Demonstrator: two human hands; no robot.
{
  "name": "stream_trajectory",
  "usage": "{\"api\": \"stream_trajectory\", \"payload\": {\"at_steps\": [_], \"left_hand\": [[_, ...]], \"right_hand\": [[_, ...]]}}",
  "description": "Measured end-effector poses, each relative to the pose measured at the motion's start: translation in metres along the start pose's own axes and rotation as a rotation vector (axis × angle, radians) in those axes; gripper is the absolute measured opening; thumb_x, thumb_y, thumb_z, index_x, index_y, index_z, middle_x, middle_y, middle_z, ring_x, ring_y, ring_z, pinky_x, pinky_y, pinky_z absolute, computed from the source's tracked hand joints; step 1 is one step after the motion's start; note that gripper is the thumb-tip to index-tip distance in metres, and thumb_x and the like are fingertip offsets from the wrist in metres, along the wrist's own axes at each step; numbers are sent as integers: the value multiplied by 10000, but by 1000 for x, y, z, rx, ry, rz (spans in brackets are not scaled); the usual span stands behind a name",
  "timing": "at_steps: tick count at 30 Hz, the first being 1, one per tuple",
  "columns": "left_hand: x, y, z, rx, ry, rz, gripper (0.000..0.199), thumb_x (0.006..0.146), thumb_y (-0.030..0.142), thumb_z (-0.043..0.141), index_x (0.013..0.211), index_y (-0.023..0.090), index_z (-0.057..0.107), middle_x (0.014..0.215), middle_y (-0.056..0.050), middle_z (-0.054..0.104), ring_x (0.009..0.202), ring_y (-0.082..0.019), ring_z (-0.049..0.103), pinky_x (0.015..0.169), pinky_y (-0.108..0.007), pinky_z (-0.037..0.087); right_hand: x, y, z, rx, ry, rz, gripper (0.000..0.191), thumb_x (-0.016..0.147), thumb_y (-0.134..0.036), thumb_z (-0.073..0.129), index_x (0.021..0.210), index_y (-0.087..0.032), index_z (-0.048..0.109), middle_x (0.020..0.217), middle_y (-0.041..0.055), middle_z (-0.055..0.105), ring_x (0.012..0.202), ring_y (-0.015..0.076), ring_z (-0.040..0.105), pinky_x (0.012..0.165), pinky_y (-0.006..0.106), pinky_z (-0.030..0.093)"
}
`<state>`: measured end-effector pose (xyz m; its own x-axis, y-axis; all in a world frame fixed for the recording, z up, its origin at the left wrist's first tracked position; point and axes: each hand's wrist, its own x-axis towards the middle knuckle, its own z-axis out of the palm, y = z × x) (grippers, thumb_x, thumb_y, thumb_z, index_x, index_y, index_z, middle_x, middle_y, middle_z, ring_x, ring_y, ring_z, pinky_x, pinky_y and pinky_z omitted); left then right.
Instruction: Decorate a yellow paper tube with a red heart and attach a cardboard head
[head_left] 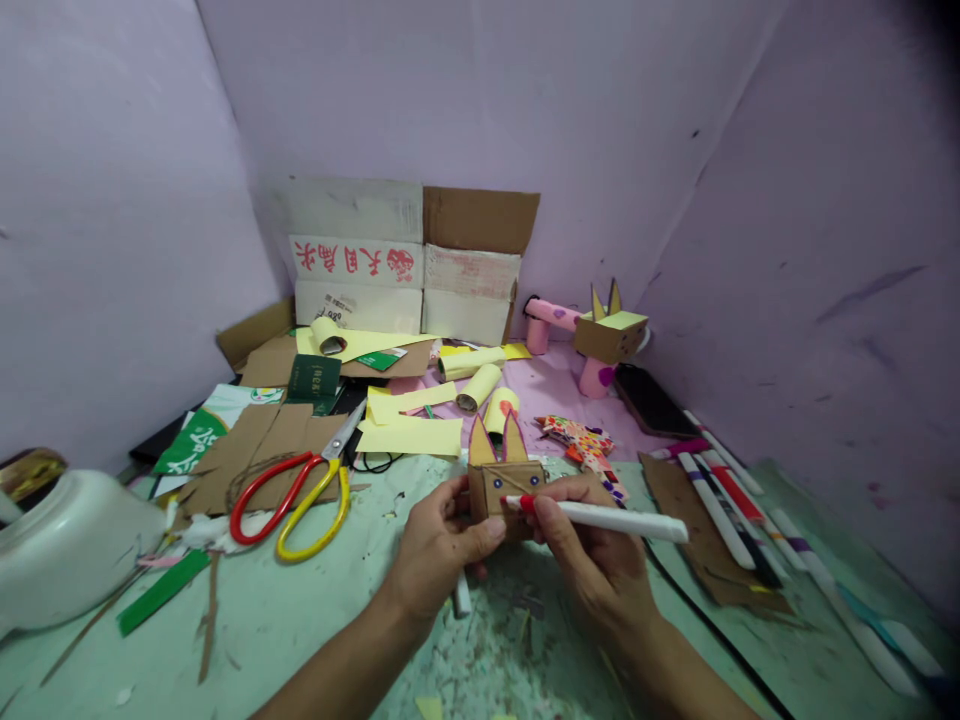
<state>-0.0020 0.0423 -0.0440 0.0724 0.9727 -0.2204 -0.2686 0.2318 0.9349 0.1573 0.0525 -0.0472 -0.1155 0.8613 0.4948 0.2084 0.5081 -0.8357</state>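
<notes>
A small cardboard box (487,490) with tall yellow-faced ears and two blue-ringed eyes faces me near the table's front. My left hand (446,540) grips it by its left side, the thumb across the lower front. Between the fingers of my right hand (592,540) is a red marker (611,518) with a white barrel. Its red tip points left and meets, or nearly meets, the box front below the eyes. Under my left hand pokes out a white piece (461,595) that may be a marker cap.
Red-and-yellow-handled scissors (307,485) lie left, beside cardboard scraps (262,450). Yellow paper rolls (478,388) sit behind the box. A pink tube animal (598,375) stands back right, near a phone (656,400). Several markers (716,510) lie right; a white pot (82,540) stands left.
</notes>
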Motion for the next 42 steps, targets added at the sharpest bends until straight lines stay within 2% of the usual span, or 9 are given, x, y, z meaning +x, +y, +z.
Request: {"api": "stream_trajectory", "payload": {"at_steps": [6,12,19,27,31,37,42], "left_hand": [[1,-3,-1,9,7,5,768,557,442,823,1208,114,579,1068,-146,680,787,-233,646,442,-215,430],[1,-3,-1,-1,18,-2,763,557,421,826,1210,124,567,1082,-148,678,798,-238,649,443,-218,444],[1,-4,-1,-1,19,4,767,545,427,824,1200,110,582,1062,-147,680,782,-234,639,443,-220,428],[1,-3,-1,0,8,3,776,561,415,818,1224,107,559,1075,-151,675,808,-244,645,445,-223,436],[2,-4,-1,-2,23,2,789,543,430,827,1216,109,571,1062,-154,678,809,-248,650,440,-216,421],[2,-4,-1,8,23,1,780,544,430,822,1215,118,573,1051,-147,680,814,-257,649,444,-224,434],[1,-3,-2,-5,10,6,782,555,416,822,1223,107,559,1077,-153,675,800,-243,646,441,-223,436]], "right_hand": [[0,1,-1,-7,-11,7,154,944,-302,525,832,-219,591,659,-16,570,560,136,533,507,245,409],[-1,2,0,55,7,95,182,948,-353,519,852,-216,591,705,20,640,591,163,586,521,265,440],[0,-2,0,36,-1,19,158,936,-316,541,833,-215,605,659,-4,601,557,139,565,499,239,436],[-1,0,2,76,12,105,199,940,-371,527,836,-214,595,679,9,613,559,149,553,507,257,439],[-2,-2,4,92,46,92,203,920,-385,558,837,-211,621,689,17,629,577,155,575,516,257,451],[-1,-2,0,52,25,59,195,923,-352,552,803,-209,604,632,-8,590,538,137,542,492,237,418],[-1,0,1,84,17,99,182,927,-358,547,833,-211,597,633,-15,582,504,127,506,461,236,383]]}}
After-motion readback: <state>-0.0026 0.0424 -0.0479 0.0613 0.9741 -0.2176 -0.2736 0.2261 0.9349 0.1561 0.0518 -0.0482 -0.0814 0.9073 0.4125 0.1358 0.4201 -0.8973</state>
